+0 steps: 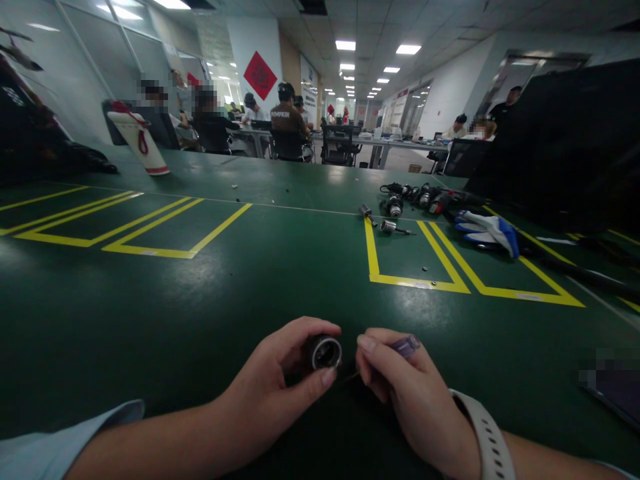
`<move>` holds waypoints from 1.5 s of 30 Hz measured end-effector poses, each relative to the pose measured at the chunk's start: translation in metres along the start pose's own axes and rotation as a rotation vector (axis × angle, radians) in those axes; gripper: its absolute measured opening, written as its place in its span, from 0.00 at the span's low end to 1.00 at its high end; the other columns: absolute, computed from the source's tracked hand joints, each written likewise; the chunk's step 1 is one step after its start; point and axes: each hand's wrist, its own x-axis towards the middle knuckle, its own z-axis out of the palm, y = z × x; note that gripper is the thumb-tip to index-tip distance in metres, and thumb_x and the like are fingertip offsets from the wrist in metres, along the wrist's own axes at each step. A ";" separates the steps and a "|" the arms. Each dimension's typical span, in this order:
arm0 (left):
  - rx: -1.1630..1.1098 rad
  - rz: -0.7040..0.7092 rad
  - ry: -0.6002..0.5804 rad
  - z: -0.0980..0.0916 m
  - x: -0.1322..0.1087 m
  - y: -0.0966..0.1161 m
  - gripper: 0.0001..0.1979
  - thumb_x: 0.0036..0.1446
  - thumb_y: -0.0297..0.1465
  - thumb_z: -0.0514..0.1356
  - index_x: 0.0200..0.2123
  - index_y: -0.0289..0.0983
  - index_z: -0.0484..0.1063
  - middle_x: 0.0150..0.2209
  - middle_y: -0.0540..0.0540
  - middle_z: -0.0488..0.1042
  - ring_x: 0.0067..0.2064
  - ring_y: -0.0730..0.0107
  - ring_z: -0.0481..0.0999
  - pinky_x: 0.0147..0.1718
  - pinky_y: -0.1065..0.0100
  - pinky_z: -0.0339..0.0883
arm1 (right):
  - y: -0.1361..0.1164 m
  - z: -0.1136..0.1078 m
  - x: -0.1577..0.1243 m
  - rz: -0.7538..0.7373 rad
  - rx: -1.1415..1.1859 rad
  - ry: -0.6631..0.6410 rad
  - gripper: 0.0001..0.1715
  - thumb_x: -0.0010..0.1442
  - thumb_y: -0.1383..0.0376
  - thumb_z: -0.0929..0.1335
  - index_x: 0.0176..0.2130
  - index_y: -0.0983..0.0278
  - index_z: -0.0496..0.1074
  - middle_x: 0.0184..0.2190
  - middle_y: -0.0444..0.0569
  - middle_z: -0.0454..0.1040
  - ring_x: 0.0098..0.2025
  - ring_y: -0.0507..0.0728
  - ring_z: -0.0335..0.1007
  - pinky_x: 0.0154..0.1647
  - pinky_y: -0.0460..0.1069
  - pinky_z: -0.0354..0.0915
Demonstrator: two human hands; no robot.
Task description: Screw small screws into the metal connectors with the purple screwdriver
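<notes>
My left hand (280,377) is closed round a dark, hollow cylindrical part (314,355), its shiny metal rim and open end turned towards me. The inside is mostly dark, and small details there cannot be made out. To its right, my right hand (405,383) grips a small screwdriver (407,345) with a purplish see-through handle. The thin shaft shows below the fingers, slanting down and left towards the part; its tip is hard to see, and I cannot tell whether it touches. Both hands are just above the green table (295,280).
Yellow tape (420,283) marks boxes on the table. Several metal parts (388,227) lie at the back right beside a blue-and-white glove (487,232). A white container (143,143) stands at the far left, a dark phone-like slab (615,393) at the right edge. People sit beyond.
</notes>
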 end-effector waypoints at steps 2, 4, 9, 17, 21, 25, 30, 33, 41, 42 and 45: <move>0.018 0.013 -0.009 0.000 -0.001 -0.001 0.16 0.49 0.29 0.60 0.43 0.38 0.67 0.39 0.45 0.71 0.39 0.65 0.72 0.38 0.65 0.68 | 0.000 0.000 0.001 -0.007 -0.002 0.009 0.22 0.57 0.57 0.62 0.17 0.64 0.61 0.14 0.39 0.54 0.18 0.47 0.50 0.19 0.45 0.47; 0.049 0.027 -0.012 0.001 -0.001 -0.003 0.16 0.49 0.29 0.59 0.44 0.38 0.67 0.39 0.45 0.71 0.39 0.65 0.72 0.37 0.66 0.68 | 0.000 -0.001 0.001 -0.007 0.011 0.030 0.22 0.56 0.56 0.62 0.17 0.64 0.61 0.14 0.39 0.55 0.18 0.48 0.50 0.19 0.45 0.47; 0.095 0.041 -0.020 0.000 0.000 -0.006 0.16 0.50 0.29 0.59 0.44 0.39 0.66 0.40 0.45 0.70 0.39 0.65 0.72 0.39 0.65 0.68 | 0.002 -0.001 -0.002 0.009 0.045 0.083 0.21 0.55 0.55 0.63 0.17 0.64 0.60 0.16 0.40 0.56 0.21 0.48 0.52 0.21 0.45 0.49; 0.164 0.074 -0.042 -0.001 0.000 -0.006 0.16 0.50 0.28 0.58 0.44 0.38 0.67 0.41 0.44 0.70 0.40 0.64 0.72 0.39 0.64 0.68 | 0.003 -0.002 0.001 -0.001 0.041 0.107 0.21 0.55 0.57 0.64 0.16 0.64 0.59 0.16 0.41 0.57 0.21 0.49 0.52 0.22 0.45 0.50; 0.133 0.070 -0.040 -0.001 0.001 -0.004 0.15 0.50 0.28 0.58 0.44 0.39 0.68 0.41 0.44 0.70 0.40 0.64 0.72 0.38 0.65 0.68 | 0.004 -0.003 0.000 -0.009 0.096 0.091 0.21 0.56 0.56 0.63 0.17 0.63 0.60 0.17 0.41 0.57 0.22 0.49 0.53 0.23 0.45 0.51; 0.062 0.038 0.024 -0.001 0.000 -0.003 0.15 0.49 0.29 0.60 0.43 0.39 0.68 0.38 0.45 0.72 0.38 0.65 0.72 0.38 0.66 0.68 | 0.004 -0.002 0.000 -0.006 0.063 0.064 0.22 0.57 0.56 0.63 0.17 0.64 0.61 0.16 0.40 0.56 0.20 0.48 0.51 0.21 0.45 0.49; 0.005 0.003 0.028 -0.002 0.001 -0.002 0.16 0.48 0.29 0.61 0.43 0.38 0.69 0.39 0.46 0.72 0.40 0.64 0.73 0.40 0.65 0.68 | 0.000 -0.001 0.000 0.009 -0.032 0.017 0.22 0.57 0.56 0.61 0.17 0.64 0.60 0.14 0.39 0.53 0.18 0.48 0.50 0.19 0.45 0.47; -0.053 -0.022 0.012 -0.004 0.001 -0.001 0.17 0.49 0.29 0.61 0.45 0.39 0.68 0.40 0.45 0.73 0.42 0.63 0.73 0.40 0.64 0.68 | -0.006 -0.001 -0.002 -0.016 -0.166 0.023 0.23 0.57 0.56 0.60 0.15 0.63 0.59 0.13 0.40 0.53 0.18 0.48 0.50 0.19 0.45 0.48; -0.353 -0.055 0.108 -0.005 0.001 0.005 0.17 0.48 0.29 0.62 0.44 0.39 0.70 0.48 0.42 0.71 0.48 0.56 0.71 0.43 0.59 0.68 | 0.003 -0.005 -0.015 -0.206 -0.462 0.140 0.18 0.56 0.56 0.63 0.20 0.62 0.65 0.19 0.45 0.63 0.24 0.52 0.60 0.28 0.49 0.58; -0.356 -0.055 0.121 -0.004 0.001 0.005 0.17 0.48 0.29 0.62 0.44 0.39 0.70 0.48 0.43 0.71 0.49 0.56 0.70 0.45 0.59 0.67 | 0.004 -0.005 -0.015 -0.235 -0.456 0.108 0.18 0.56 0.57 0.63 0.20 0.62 0.65 0.19 0.44 0.63 0.24 0.52 0.60 0.29 0.50 0.58; -0.351 -0.058 0.138 -0.004 0.002 0.003 0.16 0.50 0.28 0.61 0.45 0.40 0.70 0.48 0.44 0.72 0.50 0.57 0.70 0.46 0.58 0.66 | 0.000 -0.003 -0.014 -0.372 -0.374 0.032 0.19 0.59 0.62 0.60 0.19 0.63 0.62 0.17 0.43 0.60 0.23 0.51 0.60 0.29 0.50 0.57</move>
